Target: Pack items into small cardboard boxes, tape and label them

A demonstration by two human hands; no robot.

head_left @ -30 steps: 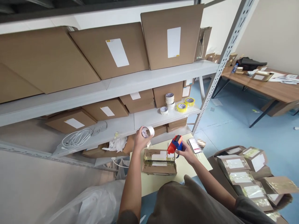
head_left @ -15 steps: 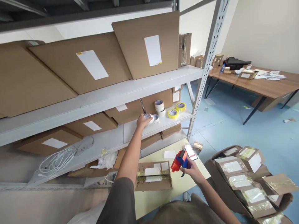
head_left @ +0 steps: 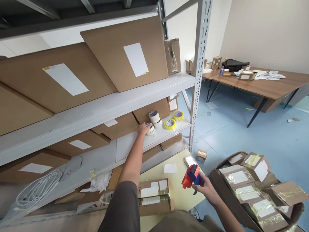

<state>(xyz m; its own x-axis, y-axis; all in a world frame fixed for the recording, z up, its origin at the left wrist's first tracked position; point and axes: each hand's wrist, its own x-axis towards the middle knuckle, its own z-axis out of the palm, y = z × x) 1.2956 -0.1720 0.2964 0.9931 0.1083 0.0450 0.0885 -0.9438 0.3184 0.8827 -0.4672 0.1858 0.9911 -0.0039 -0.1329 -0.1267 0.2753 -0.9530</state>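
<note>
My left hand (head_left: 144, 128) reaches onto the middle shelf, its fingers closed on a white tape roll (head_left: 149, 125) that rests on top of another roll. Just to the right stand more stacked white rolls (head_left: 154, 116), and beyond them two yellow-rimmed tape rolls (head_left: 170, 124) lie on the shelf. Over the pale yellow table, my right hand (head_left: 204, 187) is wrapped round a red and blue tape dispenser (head_left: 191, 176). A taped cardboard box (head_left: 154, 196) sits on the table below my left forearm.
Large flat cartons (head_left: 127, 54) fill the upper shelf. A metal upright (head_left: 199, 64) stands at the shelf's right end. Lower right is a big carton (head_left: 217, 187) holding several small boxes. Coiled white cable (head_left: 40, 188) lies at lower left. A wooden table (head_left: 270, 85) stands behind.
My left hand has set the white roll down onto the one beside it, fingers still on it. The view has shifted to the right. The dispenser remains in my right hand.
</note>
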